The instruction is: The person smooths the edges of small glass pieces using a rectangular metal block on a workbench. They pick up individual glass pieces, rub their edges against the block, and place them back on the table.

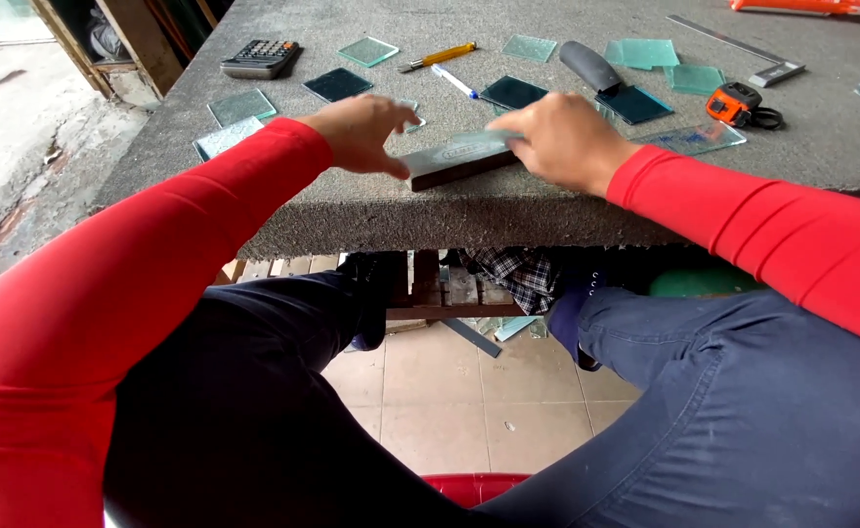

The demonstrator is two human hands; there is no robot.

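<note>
Left hand (360, 132) steadies the dark rectangular sharpening stone (457, 161); right hand (562, 142) presses a small clear glass square (508, 136) on it, other squares waiting.

Your sleeves (156, 254) are plain bright red; your trousers (743, 411) dark navy. The block (459, 156) under your fingers (391, 161) is dark grey with a pale silvery top face. The surface (371, 210) is speckled grey. Left of the block: pale green-tinted glass squares (241, 106), a black-and-grey calculator (260, 58). Beyond the block: a yellow cutter (440, 56), a white-and-blue pen (454, 81). Right of the block: an orange-and-black tape measure (736, 103), teal glass pieces (648, 52). Below the block: checked dark-and-white cloth (518, 274), beige floor tiles (450, 391).
</note>
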